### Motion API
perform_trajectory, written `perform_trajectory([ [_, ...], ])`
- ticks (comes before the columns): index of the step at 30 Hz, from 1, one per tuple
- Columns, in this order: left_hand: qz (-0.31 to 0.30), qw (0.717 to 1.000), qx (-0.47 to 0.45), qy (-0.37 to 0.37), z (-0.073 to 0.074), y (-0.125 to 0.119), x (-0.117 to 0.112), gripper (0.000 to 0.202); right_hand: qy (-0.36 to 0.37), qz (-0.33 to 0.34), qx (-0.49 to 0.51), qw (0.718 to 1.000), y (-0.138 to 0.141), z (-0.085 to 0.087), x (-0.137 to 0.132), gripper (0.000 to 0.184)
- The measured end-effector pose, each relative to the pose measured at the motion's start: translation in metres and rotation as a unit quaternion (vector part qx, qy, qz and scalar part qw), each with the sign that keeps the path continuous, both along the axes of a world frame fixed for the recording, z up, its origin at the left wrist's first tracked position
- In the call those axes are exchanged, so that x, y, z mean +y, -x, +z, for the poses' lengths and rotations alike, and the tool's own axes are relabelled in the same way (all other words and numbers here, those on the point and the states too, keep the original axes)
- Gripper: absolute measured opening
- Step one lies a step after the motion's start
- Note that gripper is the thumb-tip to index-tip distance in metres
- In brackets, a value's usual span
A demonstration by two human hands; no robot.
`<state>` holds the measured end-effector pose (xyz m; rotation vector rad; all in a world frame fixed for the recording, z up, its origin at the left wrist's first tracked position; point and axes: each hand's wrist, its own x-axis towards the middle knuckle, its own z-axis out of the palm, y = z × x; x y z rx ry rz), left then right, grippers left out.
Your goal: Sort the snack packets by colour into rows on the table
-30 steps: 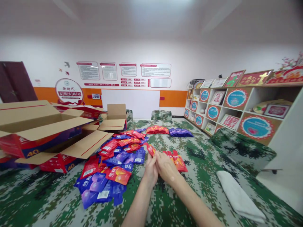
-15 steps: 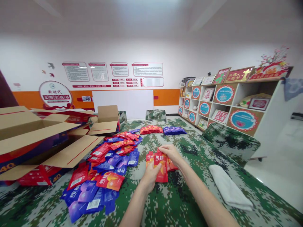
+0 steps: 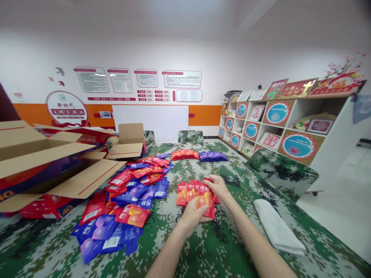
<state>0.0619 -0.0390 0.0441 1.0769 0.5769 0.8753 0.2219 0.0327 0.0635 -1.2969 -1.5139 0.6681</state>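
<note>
My left hand grips the lower edge of a fanned bunch of red packets above the camouflage-cloth table. My right hand pinches the top right of the same bunch. To the left lies a loose heap of red and purple packets. Farther back on the table sit a tidy stack of red packets and a tidy stack of purple packets.
Open cardboard boxes crowd the table's left side, and a smaller open box stands behind the heap. A folded white cloth lies at the right. Camouflage-covered chairs and a shelf unit line the right wall.
My hands lifted red packets from the table and spread them into a fan, with more packets now showing than half a second ago. The camera turned slightly right.
</note>
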Motion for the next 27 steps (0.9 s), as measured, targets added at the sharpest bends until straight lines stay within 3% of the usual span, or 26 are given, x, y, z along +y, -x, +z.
perform_trajectory([
  [5,0.005,1.000,-0.021,-0.019,0.002,-0.005,0.002,0.060,0.043,-0.010,0.162,0.986,-0.028,0.001,0.011,0.034],
  [8,0.069,0.987,0.068,-0.126,0.004,-0.001,0.007,0.051,0.077,0.002,0.238,0.968,-0.054,0.003,0.019,0.036],
  [10,0.122,0.943,0.164,-0.262,0.006,0.003,0.013,0.038,0.104,0.015,0.246,0.964,-0.069,0.001,0.025,0.035],
  [12,0.138,0.876,0.255,-0.384,0.009,0.004,0.019,0.036,0.127,0.030,0.243,0.961,-0.078,-0.003,0.030,0.033],
  [14,0.106,0.820,0.326,-0.458,0.009,0.000,0.027,0.046,0.145,0.045,0.233,0.961,-0.082,-0.008,0.034,0.032],
  [17,0.039,0.774,0.393,-0.495,0.004,-0.011,0.038,0.060,0.167,0.069,0.202,0.963,-0.084,-0.015,0.040,0.032],
  [22,0.002,0.756,0.418,-0.504,-0.009,-0.021,0.049,0.053,0.178,0.073,0.123,0.973,-0.081,-0.028,0.051,0.033],
  [27,0.002,0.754,0.400,-0.522,-0.010,-0.019,0.051,0.049,0.130,0.058,0.052,0.988,-0.080,-0.042,0.063,0.030],
])
